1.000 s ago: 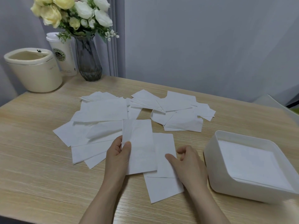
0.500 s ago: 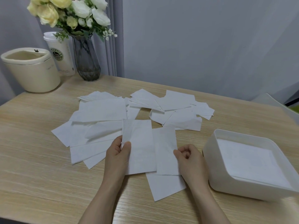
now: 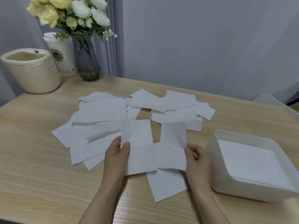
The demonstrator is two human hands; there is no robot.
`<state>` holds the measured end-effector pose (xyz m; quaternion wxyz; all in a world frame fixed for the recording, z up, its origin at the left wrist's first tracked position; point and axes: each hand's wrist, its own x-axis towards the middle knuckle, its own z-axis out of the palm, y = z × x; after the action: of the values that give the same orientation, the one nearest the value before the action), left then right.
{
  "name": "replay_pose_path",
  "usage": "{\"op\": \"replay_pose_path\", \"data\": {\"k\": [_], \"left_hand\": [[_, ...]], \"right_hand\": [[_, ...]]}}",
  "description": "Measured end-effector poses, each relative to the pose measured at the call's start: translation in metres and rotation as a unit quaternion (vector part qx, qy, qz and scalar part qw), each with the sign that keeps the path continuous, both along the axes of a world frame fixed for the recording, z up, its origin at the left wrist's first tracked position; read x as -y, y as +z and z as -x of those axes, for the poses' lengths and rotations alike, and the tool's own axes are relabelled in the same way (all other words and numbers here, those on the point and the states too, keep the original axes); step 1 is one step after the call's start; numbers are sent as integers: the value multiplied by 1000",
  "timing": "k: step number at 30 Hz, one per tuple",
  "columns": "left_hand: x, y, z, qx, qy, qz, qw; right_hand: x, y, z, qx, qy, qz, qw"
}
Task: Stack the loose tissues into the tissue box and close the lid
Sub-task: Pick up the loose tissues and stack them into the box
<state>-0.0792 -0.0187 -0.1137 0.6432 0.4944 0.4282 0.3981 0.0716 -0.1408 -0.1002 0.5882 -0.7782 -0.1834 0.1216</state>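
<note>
Several loose white tissues (image 3: pixel 103 110) lie scattered over the middle of the wooden table (image 3: pixel 32 159). My left hand (image 3: pixel 117 157) pinches one tissue (image 3: pixel 137 147) at its left edge, lifted off the pile. My right hand (image 3: pixel 198 162) pinches a second tissue (image 3: pixel 173 147) at its right edge, raised beside the first. Another tissue (image 3: pixel 166 185) lies flat beneath both. The white tissue box (image 3: pixel 215 160) stands open at the right, with a flat stack of tissues (image 3: pixel 252 160) inside. No lid is in view.
At the back left stand a cream round bin (image 3: pixel 30 71), a white paper cup (image 3: pixel 62 57) and a dark glass vase (image 3: pixel 87 60) with white and yellow flowers. A grey wall and curtain are behind the table. A white chair edge (image 3: pixel 273 102) shows at the far right.
My right hand has taken hold of a second tissue, lifted it off the table and moved it right toward the box. My left hand keeps holding its tissue in place.
</note>
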Motion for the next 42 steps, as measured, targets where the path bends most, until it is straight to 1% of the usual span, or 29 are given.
{"op": "replay_pose_path", "data": {"k": [5, 8, 11, 15, 18, 24, 34, 38, 42], "left_hand": [[1, 1, 0, 2, 1, 7, 1000], [1, 3, 1, 9, 2, 11, 1000], [3, 7, 1, 18, -3, 12, 1000], [5, 10, 1, 22, -16, 12, 1000], [6, 12, 1, 29, -27, 19, 999], [11, 19, -1, 60, -34, 29, 997], [11, 17, -1, 37, -40, -15, 998], [10, 16, -2, 65, -52, 9, 996], [10, 13, -1, 61, -62, 12, 996]], "right_hand": [[-1, 12, 5, -42, -37, -114, 992], [-3, 21, 5, -97, -20, -151, 984], [-6, 26, 10, -155, 58, -137, 977], [-12, 25, 24, -177, 139, -108, 968], [-19, 20, 33, -188, 174, -95, 962], [-25, 11, 38, -168, 181, -72, 966], [-25, 8, 40, -146, 173, -64, 972], [-25, 8, 40, -142, 177, -64, 972], [-23, 8, 40, -140, 181, -64, 971]]}}
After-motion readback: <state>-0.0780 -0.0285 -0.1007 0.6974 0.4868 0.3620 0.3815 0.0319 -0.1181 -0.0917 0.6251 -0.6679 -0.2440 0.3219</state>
